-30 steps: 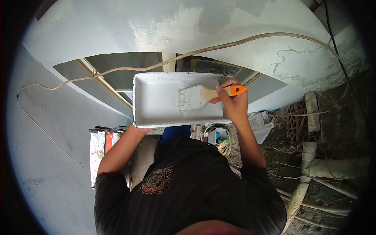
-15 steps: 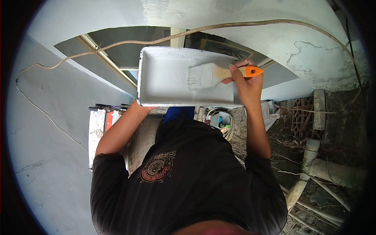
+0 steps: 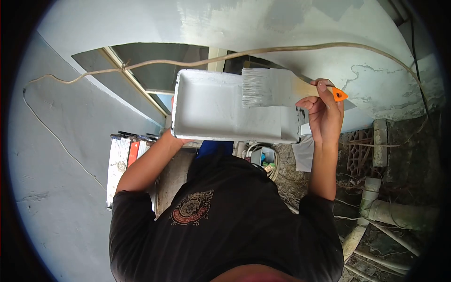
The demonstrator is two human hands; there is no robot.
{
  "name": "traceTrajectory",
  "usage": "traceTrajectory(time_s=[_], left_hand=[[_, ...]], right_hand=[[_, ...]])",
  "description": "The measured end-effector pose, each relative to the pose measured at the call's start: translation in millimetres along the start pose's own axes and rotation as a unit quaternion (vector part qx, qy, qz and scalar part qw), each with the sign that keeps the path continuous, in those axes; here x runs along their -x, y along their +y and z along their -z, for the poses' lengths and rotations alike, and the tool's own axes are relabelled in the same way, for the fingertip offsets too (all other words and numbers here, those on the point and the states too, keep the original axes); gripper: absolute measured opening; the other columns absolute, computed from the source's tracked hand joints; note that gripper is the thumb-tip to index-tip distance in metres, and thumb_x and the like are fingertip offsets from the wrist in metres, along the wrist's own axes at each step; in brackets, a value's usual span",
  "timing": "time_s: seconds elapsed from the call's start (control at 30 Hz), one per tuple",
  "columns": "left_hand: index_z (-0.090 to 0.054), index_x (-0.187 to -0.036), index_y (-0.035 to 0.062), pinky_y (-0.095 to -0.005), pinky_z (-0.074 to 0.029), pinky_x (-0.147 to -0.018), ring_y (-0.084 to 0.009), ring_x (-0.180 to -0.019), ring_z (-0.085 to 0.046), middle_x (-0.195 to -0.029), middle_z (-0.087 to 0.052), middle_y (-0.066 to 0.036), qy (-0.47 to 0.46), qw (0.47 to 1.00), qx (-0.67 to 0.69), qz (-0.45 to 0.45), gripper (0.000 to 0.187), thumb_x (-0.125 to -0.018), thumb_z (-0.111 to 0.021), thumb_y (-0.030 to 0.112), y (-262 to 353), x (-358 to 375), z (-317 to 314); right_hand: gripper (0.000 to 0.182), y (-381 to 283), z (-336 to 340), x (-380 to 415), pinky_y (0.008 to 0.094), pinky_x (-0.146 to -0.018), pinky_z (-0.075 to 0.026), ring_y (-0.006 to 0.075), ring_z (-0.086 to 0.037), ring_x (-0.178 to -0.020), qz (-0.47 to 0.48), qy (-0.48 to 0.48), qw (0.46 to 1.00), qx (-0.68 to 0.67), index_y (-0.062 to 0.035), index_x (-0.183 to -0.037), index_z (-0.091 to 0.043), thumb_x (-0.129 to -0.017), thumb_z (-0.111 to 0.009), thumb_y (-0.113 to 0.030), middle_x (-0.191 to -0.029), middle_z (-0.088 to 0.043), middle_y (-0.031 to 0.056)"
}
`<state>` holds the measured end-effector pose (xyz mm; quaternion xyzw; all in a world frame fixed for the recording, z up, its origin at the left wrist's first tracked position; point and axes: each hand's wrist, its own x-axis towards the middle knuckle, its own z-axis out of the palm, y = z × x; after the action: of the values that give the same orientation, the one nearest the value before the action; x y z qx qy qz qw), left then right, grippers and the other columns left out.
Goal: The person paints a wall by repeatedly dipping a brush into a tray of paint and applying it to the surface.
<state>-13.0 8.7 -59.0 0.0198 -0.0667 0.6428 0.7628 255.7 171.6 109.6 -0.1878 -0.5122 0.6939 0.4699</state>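
Note:
My right hand is closed around the handle of a wide paintbrush with an orange handle end. Pale paint coats its bristles, which point left and are held over the right half of a paint tray. Light grey-white paint covers the inside of this rectangular tray, and dark chips mark its rim. My left hand supports the tray from beneath at its near left corner; most of its fingers are hidden under it.
A brown cable runs across the wall in front. Behind the tray is a window. A ladder stands at left below. Pipes and a coiled hose lie at lower right.
My right hand has lifted the brush off the tray's paint and moved it right and toward the camera. The tray has shifted slightly down in view.

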Motion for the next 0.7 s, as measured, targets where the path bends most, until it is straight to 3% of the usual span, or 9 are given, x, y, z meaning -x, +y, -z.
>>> traceTrajectory(time_s=[0.13, 0.33, 0.37, 0.43, 0.5, 0.57, 0.6, 0.67, 0.7], left_hand=[[-0.039, -0.158, 0.0125, -0.059, -0.032, -0.12, -0.0356, -0.145, -0.044, -0.161, -0.041, -0.015, 0.083, 0.981, -0.164, -0.058, 0.082, -0.097, -0.041, 0.068, -3, -11, -19], [-0.042, -0.156, 0.0128, -0.0572, -0.035, -0.118, -0.0339, -0.142, -0.047, -0.157, -0.046, -0.014, 0.04, 0.988, -0.137, -0.055, 0.079, -0.099, -0.039, 0.067, -10, -7, -41], [-0.043, -0.155, 0.0129, -0.0571, -0.035, -0.118, -0.0337, -0.141, -0.048, -0.156, -0.047, -0.013, 0.043, 0.989, -0.132, -0.048, 0.078, -0.099, -0.039, 0.067, -10, -7, -41], [-0.045, -0.154, 0.0133, -0.0566, -0.036, -0.117, -0.033, -0.14, -0.05, -0.155, -0.048, -0.013, 0.058, 0.989, -0.132, -0.036, 0.077, -0.099, -0.039, 0.066, -10, -6, -45], [-0.045, -0.154, 0.0131, -0.0564, -0.036, -0.117, -0.0328, -0.14, -0.05, -0.155, -0.048, -0.013, 0.047, 0.988, -0.14, -0.035, 0.077, -0.099, -0.039, 0.066, -11, -6, -54], [-0.045, -0.154, 0.0142, -0.0561, -0.036, -0.117, -0.0321, -0.141, -0.049, -0.156, -0.047, -0.011, 0.061, 0.984, -0.161, -0.039, 0.079, -0.097, -0.038, 0.068, -11, -5, -53], [-0.045, -0.154, 0.0142, -0.0561, -0.036, -0.117, -0.0321, -0.141, -0.049, -0.156, -0.047, -0.011, 0.052, 0.983, -0.168, -0.043, 0.079, -0.097, -0.038, 0.068, -10, -5, -54], [-0.044, -0.155, 0.016, -0.0559, -0.035, -0.118, -0.0316, -0.141, -0.048, -0.157, -0.046, -0.01, 0.053, 0.988, -0.144, -0.027, 0.08, -0.097, -0.037, 0.07, -11, -3, -55], [-0.044, -0.155, 0.0173, -0.056, -0.034, -0.119, -0.0318, -0.142, -0.047, -0.158, -0.045, -0.01, 0.061, 0.985, -0.156, -0.03, 0.081, -0.096, -0.036, 0.072, -11, -3, -55]], right_hand=[[0.022, -42, -36, -25, 0.0405, -0.068, -0.066, 0.0303, -0.075, -0.075, 0.058, -0.036, 0.998, -0.012, 0.0063, -0.108, -0.06, -0.103, -0.061, -0.015, -0.101, -0.065, 0.0139], [0.026, -148, -144, -104, 0.0348, -0.078, -0.065, 0.0248, -0.075, -0.084, 0.335, -0.126, 0.92, 0.162, 0.0069, -0.113, -0.063, -0.102, -0.064, -0.017, -0.093, -0.069, 0.0139], [0.03, -166, -161, -121, 0.0366, -0.085, -0.064, 0.0255, -0.073, -0.09, 0.355, -0.158, 0.902, 0.187, 0.009, -0.116, -0.063, -0.103, -0.063, -0.019, -0.108, -0.069, 0.0158], [0.018, -197, -205, -138, 0.0378, -0.084, -0.062, 0.0249, -0.072, -0.088, 0.427, -0.208, 0.85, 0.23, 0.0022, -0.109, -0.066, -0.099, -0.066, -0.013, -0.098, -0.07, 0.0094], [0.012, -206, -266, -136, 0.0304, -0.069, -0.055, 0.0217, -0.069, -0.081, 0.554, -0.134, 0.794, 0.213, -0.0013, -0.09, -0.068, -0.097, -0.07, -0.011, -0.075, -0.066, 0.0097], [0.018, -230, -295, -138, 0.0331, -0.067, -0.052, 0.0197, -0.066, -0.078, 0.656, -0.148, 0.642, 0.369, -0.0015, -0.089, -0.065, -0.099, -0.068, -0.016, -0.075, -0.064, 0.0088], [0.018, -245, -309, -137, 0.0331, -0.067, -0.052, 0.0197, -0.066, -0.078, 0.665, -0.149, 0.635, 0.364, -0.0015, -0.089, -0.065, -0.099, -0.068, -0.016, -0.075, -0.064, 0.0088], [0.019, -269, -330, -134, 0.0364, -0.065, -0.047, 0.0173, -0.058, -0.068, 0.639, -0.18, 0.495, 0.56, -0.0002, -0.087, -0.063, -0.097, -0.069, -0.015, -0.075, -0.064, 0.0107], [0.019, -270, -333, -136, 0.0364, -0.065, -0.047, 0.0173, -0.058, -0.068, 0.643, -0.18, 0.491, 0.559, -0.0002, -0.087, -0.063, -0.097, -0.069, -0.015, -0.075, -0.064, 0.0107]])
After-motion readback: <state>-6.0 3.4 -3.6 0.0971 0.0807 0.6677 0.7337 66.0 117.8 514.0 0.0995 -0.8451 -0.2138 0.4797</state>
